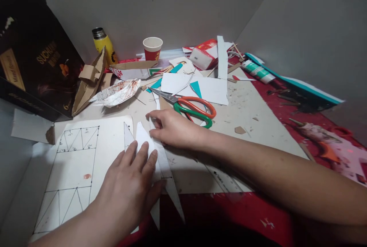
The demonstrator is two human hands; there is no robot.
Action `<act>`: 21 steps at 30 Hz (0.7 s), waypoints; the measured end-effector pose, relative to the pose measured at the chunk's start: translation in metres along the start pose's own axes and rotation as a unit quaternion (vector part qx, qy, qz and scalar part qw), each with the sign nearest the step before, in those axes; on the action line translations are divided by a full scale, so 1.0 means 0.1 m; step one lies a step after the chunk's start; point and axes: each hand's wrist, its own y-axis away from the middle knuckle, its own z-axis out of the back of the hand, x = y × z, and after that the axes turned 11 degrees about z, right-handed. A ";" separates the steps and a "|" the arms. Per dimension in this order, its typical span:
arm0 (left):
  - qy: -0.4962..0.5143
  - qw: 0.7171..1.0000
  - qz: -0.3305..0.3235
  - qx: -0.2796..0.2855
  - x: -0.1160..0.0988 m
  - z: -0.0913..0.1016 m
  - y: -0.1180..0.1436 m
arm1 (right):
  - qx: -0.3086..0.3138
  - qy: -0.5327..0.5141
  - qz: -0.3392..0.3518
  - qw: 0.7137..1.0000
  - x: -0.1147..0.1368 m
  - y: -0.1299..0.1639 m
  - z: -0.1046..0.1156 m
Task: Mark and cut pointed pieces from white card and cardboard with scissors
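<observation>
My left hand (pixel 126 182) lies flat with its fingers spread over a pointed white paper piece (pixel 142 134), holding it against the table. Just to the right, a long narrow white paper strip (pixel 171 191) ends in a sharp point near the table's front edge. Thumb and index finger of my right hand (pixel 169 128) close on the upper part of that strip. Under my left hand, partly hidden, is a white sheet (pixel 73 170) with ruled lines, triangles and small marks. Scissors (pixel 196 109) with orange and green handles rest beyond my right hand, their blades pointing left.
Behind stand a dark box (pixel 34 59), yellow bottle (pixel 103 46) and paper cup (pixel 153 48). Cardboard boat shapes (pixel 90 86) and white offcuts (pixel 213 90) lie around. A clear ruler (pixel 226 182) is under my right forearm; a pink glue gun (pixel 323 140) lies right.
</observation>
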 end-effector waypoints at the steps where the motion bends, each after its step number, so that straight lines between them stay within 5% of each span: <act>1: -0.002 1.000 0.000 0.004 0.00 0.01 0.00 | 0.000 -0.019 -0.011 1.000 0.01 0.00 0.00; 6: 0.022 0.999 0.000 0.025 0.04 0.03 0.00 | 0.019 -0.044 -0.049 0.998 0.06 0.01 0.06; 10: 0.046 0.997 -0.001 0.056 0.08 0.09 -0.02 | 0.045 0.024 -0.011 0.999 0.03 0.04 0.08; 21: 0.009 0.996 0.019 0.092 0.04 0.24 -0.05 | 0.050 -0.008 0.016 0.999 0.01 0.06 0.06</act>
